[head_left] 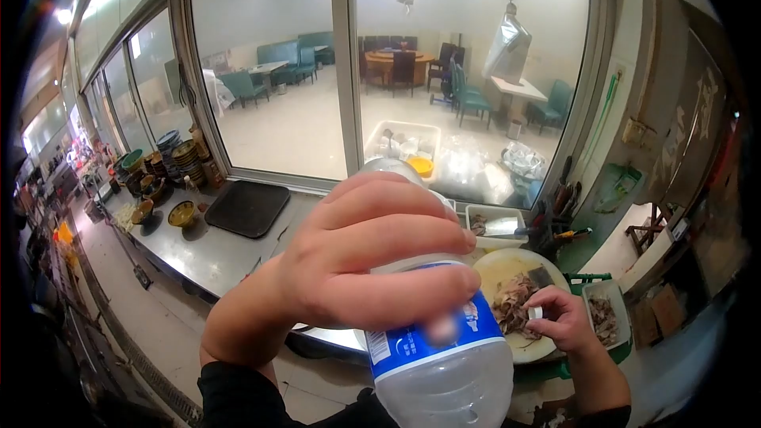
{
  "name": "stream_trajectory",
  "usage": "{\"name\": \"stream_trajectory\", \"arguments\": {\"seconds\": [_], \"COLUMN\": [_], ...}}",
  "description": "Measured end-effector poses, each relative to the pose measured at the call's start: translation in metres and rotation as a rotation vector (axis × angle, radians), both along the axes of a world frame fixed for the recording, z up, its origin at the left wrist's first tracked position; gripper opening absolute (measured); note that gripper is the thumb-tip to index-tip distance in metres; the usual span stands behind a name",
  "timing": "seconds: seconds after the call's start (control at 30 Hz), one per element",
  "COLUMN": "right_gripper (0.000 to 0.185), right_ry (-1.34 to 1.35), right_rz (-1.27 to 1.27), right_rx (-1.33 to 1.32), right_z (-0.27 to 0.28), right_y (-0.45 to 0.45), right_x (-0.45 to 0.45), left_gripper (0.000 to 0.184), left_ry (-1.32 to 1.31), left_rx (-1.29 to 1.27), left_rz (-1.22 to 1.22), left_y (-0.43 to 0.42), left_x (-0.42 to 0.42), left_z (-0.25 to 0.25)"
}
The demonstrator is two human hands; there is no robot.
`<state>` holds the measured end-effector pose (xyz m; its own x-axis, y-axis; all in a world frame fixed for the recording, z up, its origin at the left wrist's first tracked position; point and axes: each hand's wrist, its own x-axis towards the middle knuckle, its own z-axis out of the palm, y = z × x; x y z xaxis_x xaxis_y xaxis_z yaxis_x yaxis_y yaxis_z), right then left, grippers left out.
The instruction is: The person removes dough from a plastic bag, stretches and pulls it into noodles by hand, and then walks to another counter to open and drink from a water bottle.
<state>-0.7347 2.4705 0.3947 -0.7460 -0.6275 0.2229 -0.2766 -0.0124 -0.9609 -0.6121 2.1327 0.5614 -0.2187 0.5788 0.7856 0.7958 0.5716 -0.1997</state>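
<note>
Close to the camera, my left hand is wrapped round a large clear plastic bottle with a blue label. The bottle is raised, with its clear rounded end nearest to me; its mouth is not visible. My right hand pinches a small white bottle cap between thumb and fingers. Below that hand, sliced cooked meat is heaped on a round chopping board. A dark flat blade appears to lie at the far side of the heap.
A white tub of meat stands right of the board, and a white container behind it. Knives stand upright by the window. Left on the steel counter are a black tray, a yellowish bowl and stacked bowls.
</note>
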Motion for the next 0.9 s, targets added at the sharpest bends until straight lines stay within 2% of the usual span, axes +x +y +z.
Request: {"name": "stream_trajectory", "arguments": {"seconds": [0.9], "right_gripper": [0.031], "right_ry": [-0.002], "right_rz": [0.041], "right_rx": [-0.026], "right_z": [0.0007], "right_y": [0.0010], "right_x": [-0.0042], "left_gripper": [0.069], "left_ry": [-0.010], "left_rx": [0.002], "left_rz": [-0.001], "left_y": [0.0013], "left_x": [-0.0033], "left_z": [0.0003]}}
